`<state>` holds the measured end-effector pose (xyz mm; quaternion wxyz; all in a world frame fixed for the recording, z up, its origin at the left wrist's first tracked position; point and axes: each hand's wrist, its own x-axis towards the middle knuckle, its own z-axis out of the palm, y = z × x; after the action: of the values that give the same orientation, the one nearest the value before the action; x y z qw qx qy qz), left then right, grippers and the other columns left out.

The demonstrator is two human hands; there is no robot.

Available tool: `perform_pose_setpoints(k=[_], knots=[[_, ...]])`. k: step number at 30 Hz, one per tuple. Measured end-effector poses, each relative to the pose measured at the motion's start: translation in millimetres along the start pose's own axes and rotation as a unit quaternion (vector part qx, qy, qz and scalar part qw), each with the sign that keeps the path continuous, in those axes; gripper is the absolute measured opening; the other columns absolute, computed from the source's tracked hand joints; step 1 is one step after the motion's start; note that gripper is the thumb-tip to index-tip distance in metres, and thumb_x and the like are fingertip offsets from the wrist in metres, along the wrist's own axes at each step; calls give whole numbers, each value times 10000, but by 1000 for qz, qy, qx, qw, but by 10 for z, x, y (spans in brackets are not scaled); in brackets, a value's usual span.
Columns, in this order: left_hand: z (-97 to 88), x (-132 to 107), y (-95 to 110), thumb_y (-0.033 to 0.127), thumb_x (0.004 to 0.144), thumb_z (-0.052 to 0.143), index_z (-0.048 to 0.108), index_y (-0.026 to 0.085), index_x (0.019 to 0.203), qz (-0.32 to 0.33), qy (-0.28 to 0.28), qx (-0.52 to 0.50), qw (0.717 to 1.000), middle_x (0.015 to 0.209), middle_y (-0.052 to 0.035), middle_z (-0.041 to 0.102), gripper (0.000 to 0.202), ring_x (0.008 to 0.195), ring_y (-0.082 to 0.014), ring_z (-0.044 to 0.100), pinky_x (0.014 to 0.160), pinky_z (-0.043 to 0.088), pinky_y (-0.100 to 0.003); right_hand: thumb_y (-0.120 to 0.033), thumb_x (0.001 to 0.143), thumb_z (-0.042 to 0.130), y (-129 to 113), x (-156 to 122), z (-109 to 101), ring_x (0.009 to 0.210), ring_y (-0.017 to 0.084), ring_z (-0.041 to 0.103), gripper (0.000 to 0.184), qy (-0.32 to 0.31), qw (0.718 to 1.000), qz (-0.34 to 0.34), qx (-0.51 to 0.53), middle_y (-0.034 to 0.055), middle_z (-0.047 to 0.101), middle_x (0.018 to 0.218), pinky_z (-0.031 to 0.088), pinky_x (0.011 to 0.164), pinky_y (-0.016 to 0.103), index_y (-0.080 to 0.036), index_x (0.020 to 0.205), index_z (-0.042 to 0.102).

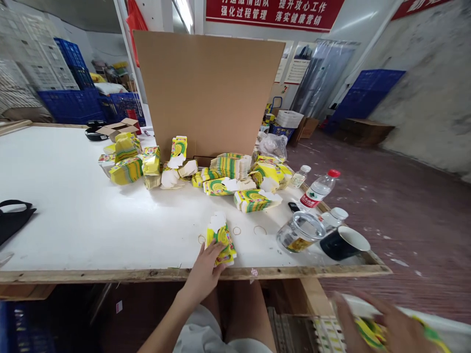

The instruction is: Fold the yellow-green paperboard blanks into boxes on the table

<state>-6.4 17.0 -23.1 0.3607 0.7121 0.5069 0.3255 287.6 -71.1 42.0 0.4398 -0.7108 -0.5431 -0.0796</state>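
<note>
A small stack of yellow-and-green flattened paper cartons (pixel 225 240) lies at the table's near edge, white flaps pointing away from me. My left hand (pixel 208 264) grips its near left side, fingers bent over the top and thumb by the near end. At the lower right, below table height, my right hand (pixel 390 323) is smeared by motion. It is over a white container (pixel 423 314), close to yellow-and-green pieces (pixel 368 331). Whether the right fingers hold any of these I cannot make out.
More carton bundles (pixel 231 166) lie along the table's back, before an upright cardboard sheet (pixel 209 93). A clear jar (pixel 300 233), a dark mug (pixel 344 243) and a red-capped bottle (pixel 319 189) stand at right. Rubber bands (pixel 237 230) lie near the stack; a black item (pixel 14 220) is at left.
</note>
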Motion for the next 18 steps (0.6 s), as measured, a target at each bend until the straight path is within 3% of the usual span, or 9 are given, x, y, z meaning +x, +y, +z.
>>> perform_pose_setpoints(k=[2, 4, 7, 9, 13, 15, 16, 18], knots=[[24, 9, -81, 94, 834, 570, 583, 203, 1317, -1, -8, -1, 1000, 1471, -122, 548, 494, 1442, -297, 388, 1226, 118, -599, -558, 838, 579, -169, -36, 350, 899, 341, 613, 378, -73, 995, 19, 71, 140, 721, 940, 437, 840, 465, -204, 916, 687], [56, -9, -111, 74, 812, 578, 584, 196, 1317, 4, -12, -1, 1000, 1495, -126, 520, 520, 1447, -285, 383, 1233, 112, -581, -553, 805, 575, -402, -107, 826, 903, 329, 620, 368, -179, 971, 70, 141, 128, 742, 918, 427, 867, 462, -216, 868, 708], [66, -32, -119, 83, 800, 601, 585, 205, 1328, 12, -15, -5, 1000, 1496, -122, 520, 542, 1446, -276, 386, 1238, 119, -562, -466, 736, 638, -703, -201, 1447, 857, 321, 620, 282, -222, 955, 100, 170, 99, 750, 851, 414, 859, 464, -235, 872, 726], [50, -32, -131, 90, 792, 619, 596, 216, 1325, 15, -15, -15, 1000, 1481, -118, 537, 549, 1436, -283, 403, 1236, 143, -561, -425, 705, 665, -801, -227, 1674, 853, 322, 614, 257, -227, 947, 119, 192, 77, 726, 762, 407, 859, 460, -239, 872, 726], [33, -32, -173, 126, 819, 620, 574, 230, 1357, 14, 4, -46, 999, 1474, -115, 546, 549, 1421, -289, 427, 1228, 193, -549, -493, 698, 670, -772, -212, 1715, 844, 318, 627, 373, -224, 921, 183, 262, 82, 705, 756, 454, 815, 448, -202, 927, 711], [41, -46, -163, 227, 883, 603, 511, 222, 1414, -5, 75, -114, 991, 1517, -129, 493, 539, 1449, -289, 378, 1221, 226, -527, -574, 706, 661, -730, -214, 1610, 801, 303, 662, 486, -234, 893, 222, 314, 102, 732, 795, 505, 749, 428, -172, 976, 695], [45, -56, -141, 297, 899, 608, 499, 219, 1423, -21, 118, -180, 976, 1527, -136, 478, 541, 1454, -295, 366, 1213, 255, -513, -604, 710, 660, -721, -228, 1542, 800, 298, 682, 524, -242, 877, 238, 340, 112, 748, 825, 528, 733, 417, -164, 992, 690], [50, -82, -59, 436, 864, 669, 554, 216, 1377, -61, 161, -357, 918, 1488, -147, 526, 570, 1416, -324, 425, 1175, 335, -494, -623, 707, 690, -734, -288, 1399, 846, 292, 713, 541, -262, 845, 259, 388, 121, 771, 898, 560, 754, 403, -163, 992, 696]])
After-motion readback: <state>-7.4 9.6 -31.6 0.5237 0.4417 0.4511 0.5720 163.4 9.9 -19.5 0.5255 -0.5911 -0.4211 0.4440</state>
